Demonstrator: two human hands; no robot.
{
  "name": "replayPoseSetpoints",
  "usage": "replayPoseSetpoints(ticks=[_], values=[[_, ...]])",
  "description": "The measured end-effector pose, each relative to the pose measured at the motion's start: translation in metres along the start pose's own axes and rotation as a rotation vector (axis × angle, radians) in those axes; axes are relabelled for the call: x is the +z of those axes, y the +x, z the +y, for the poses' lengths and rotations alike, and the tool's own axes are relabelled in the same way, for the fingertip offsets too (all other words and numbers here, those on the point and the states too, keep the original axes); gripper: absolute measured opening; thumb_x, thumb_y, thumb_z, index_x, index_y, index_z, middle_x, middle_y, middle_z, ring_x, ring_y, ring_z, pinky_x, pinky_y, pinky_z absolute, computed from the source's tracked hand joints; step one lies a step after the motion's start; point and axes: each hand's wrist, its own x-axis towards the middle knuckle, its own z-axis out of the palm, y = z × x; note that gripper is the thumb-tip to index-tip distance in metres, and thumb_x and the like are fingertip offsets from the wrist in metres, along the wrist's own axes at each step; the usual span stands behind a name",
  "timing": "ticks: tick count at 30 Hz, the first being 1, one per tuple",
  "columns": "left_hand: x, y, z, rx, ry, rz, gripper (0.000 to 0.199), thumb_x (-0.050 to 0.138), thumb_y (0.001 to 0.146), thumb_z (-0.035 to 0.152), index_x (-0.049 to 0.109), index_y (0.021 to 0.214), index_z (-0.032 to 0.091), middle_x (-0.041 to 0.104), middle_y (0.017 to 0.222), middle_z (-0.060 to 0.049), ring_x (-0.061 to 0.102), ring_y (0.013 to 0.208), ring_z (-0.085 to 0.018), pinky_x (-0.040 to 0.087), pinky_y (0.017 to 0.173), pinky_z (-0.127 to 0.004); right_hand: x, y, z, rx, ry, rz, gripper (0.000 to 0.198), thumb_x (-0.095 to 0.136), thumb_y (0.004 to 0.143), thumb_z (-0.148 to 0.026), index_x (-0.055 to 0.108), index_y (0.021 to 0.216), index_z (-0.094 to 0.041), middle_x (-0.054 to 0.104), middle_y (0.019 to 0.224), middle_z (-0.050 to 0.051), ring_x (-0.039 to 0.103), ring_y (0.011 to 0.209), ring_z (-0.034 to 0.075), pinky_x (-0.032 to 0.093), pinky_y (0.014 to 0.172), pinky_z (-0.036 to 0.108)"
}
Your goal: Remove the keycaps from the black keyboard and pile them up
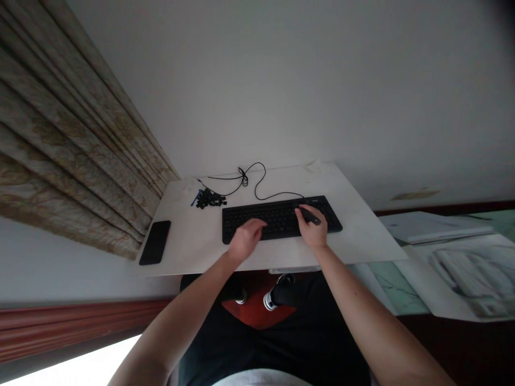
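Observation:
A black keyboard (277,214) lies on the white table. My right hand (314,234) is over its right part, gripping a slim black-handled tool (310,215) whose far end points down at the keys; the tip is too small to make out. Over the left-middle keys is my left hand (245,238), its fingers curled together and pointing right. Whether anything is pinched in them is hidden. A pile of loose black keycaps (210,198) lies beyond the keyboard's left end, with a thin blue stick (195,198) beside it.
The keyboard's black cable (264,174) loops behind it, tied in a bundle. A black phone (155,243) lies at the table's (193,246) left edge. A patterned curtain (80,118) hangs at left. To the right, a lower surface bears a white box (438,225) and a bag (466,273).

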Motion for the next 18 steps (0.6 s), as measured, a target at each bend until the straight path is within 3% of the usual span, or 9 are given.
replayPoseSetpoints(ticks=[3,7,12,18], values=[[-0.04,0.027,-0.042,-0.311,-0.057,0.226,0.02,0.059,0.091,0.012,0.072,0.104,0.019,0.074,0.104,-0.007,0.071,0.095,-0.018,0.058,0.091,-0.034,0.0,0.0,-0.001,0.018,-0.013,-0.008,0.039,0.051,0.099,-0.049,0.073,0.106,-0.017,0.076,0.107,0.016,0.07,0.103,0.029,0.053,0.094,0.045],[-0.08,0.047,-0.096,-0.629,-0.278,0.304,0.011,0.065,0.084,0.013,0.071,0.093,0.014,0.073,0.084,-0.005,0.069,0.072,-0.015,0.057,0.072,-0.029,-0.001,0.0,-0.002,0.024,-0.006,-0.002,0.04,0.051,0.099,-0.049,0.073,0.106,-0.017,0.076,0.107,0.016,0.07,0.102,0.029,0.053,0.094,0.045],[-0.093,0.046,-0.13,-0.744,-0.266,0.345,0.01,0.069,0.078,0.014,0.072,0.087,0.014,0.074,0.079,-0.006,0.069,0.074,-0.017,0.056,0.07,-0.029,0.001,0.001,-0.001,0.007,0.005,0.019,0.04,0.052,0.098,-0.05,0.073,0.104,-0.017,0.077,0.106,0.015,0.071,0.1,0.028,0.054,0.093,0.044],[-0.09,0.044,-0.14,-0.671,0.048,0.241,0.018,0.067,0.079,0.011,0.075,0.095,0.017,0.077,0.1,-0.01,0.07,0.101,-0.025,0.054,0.097,-0.041,0.002,0.002,0.001,-0.026,0.036,0.061,0.038,0.055,0.098,-0.049,0.073,0.102,-0.016,0.077,0.102,0.014,0.072,0.094,0.026,0.056,0.091,0.042]])
